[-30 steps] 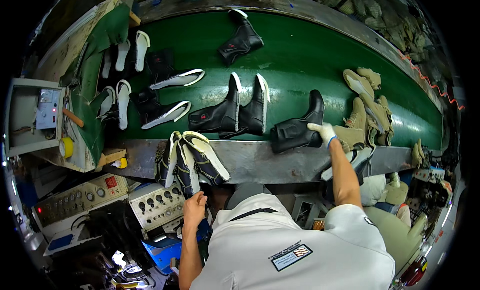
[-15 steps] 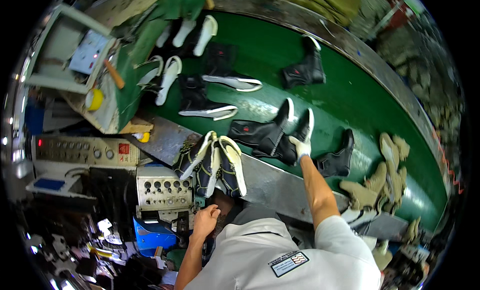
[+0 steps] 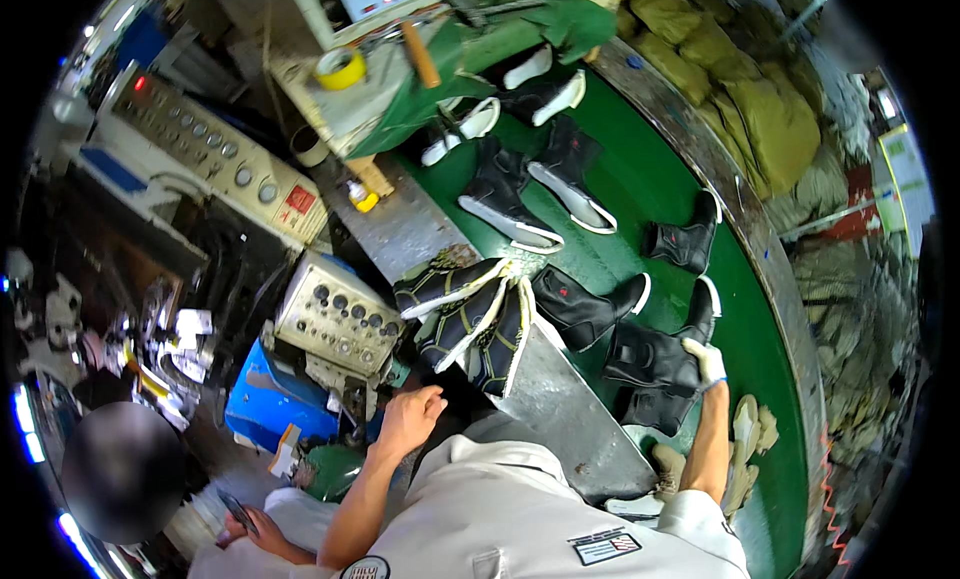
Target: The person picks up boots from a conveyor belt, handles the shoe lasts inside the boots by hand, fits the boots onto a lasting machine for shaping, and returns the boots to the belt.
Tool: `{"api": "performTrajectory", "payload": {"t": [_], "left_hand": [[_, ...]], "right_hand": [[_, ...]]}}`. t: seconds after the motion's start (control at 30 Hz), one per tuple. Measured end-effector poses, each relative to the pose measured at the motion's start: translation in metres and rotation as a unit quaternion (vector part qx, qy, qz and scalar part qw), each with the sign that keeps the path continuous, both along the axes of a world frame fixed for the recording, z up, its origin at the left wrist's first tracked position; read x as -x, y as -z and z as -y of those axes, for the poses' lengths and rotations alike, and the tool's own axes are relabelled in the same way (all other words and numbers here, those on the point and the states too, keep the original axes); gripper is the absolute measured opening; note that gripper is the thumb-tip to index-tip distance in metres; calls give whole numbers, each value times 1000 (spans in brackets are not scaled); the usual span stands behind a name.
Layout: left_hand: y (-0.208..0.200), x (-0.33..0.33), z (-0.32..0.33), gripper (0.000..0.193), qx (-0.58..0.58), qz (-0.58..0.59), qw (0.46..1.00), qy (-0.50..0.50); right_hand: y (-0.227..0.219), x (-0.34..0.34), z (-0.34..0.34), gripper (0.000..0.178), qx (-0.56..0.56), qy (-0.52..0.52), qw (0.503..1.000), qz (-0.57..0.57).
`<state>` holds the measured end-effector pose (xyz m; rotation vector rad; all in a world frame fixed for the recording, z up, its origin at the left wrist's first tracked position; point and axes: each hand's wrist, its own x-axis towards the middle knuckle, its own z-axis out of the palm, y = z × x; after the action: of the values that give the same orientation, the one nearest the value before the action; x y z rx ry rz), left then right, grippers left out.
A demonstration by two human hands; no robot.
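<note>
My right hand (image 3: 706,363), in a pale glove, grips a black boot (image 3: 652,353) at its ankle. This boot lies on its side on the green belt, its white-edged toe pointing away from me, and partly covers another black boot (image 3: 655,409). Just left of it rests a black boot with a small red mark (image 3: 580,307). My left hand (image 3: 408,421) is closed in a loose fist near my waist, with nothing visible in it. Close beyond it, several dark shoes with yellow stitching (image 3: 482,324) stand bunched on the metal edge.
More black boots with white soles (image 3: 512,222) lie farther along the green belt (image 3: 745,379). Tan boots (image 3: 745,449) sit by my right forearm. Control boxes (image 3: 338,317) stand at left. A seated person's hand (image 3: 262,537) holds a phone at lower left. Sacks (image 3: 765,129) line the far side.
My view has turned left. My right hand has shifted the gripped boot rightward, away from the red-marked boot and onto the boot at its right. My left hand stays closed near my waist.
</note>
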<state>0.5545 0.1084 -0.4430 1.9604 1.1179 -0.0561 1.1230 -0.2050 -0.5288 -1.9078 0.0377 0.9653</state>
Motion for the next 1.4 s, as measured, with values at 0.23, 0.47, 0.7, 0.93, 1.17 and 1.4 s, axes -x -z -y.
{"api": "performTrajectory", "payload": {"t": [0.23, 0.47, 0.7, 0.93, 1.17, 1.4], "left_hand": [[-65, -10, -42, 34, 85, 137, 987, 19], [-113, 79, -93, 56, 105, 419, 831, -351], [-120, 252, -102, 15, 38, 361, 772, -521], [-92, 343, -97, 22, -42, 343, 708, -616], [-68, 368, -106, 32, -58, 502, 586, -634], [-66, 360, -114, 44, -194, 275, 670, -662]], "right_hand": [[-66, 149, -121, 70, -425, 10, 870, -250], [-100, 381, -273, 60, -319, -154, 833, -424], [-146, 566, -381, 51, -179, -283, 798, -502], [-166, 675, -434, 42, -86, -310, 802, -504], [-124, 709, -476, 41, -378, -589, 713, -44], [-142, 768, -506, 40, -263, -472, 756, -369]]}}
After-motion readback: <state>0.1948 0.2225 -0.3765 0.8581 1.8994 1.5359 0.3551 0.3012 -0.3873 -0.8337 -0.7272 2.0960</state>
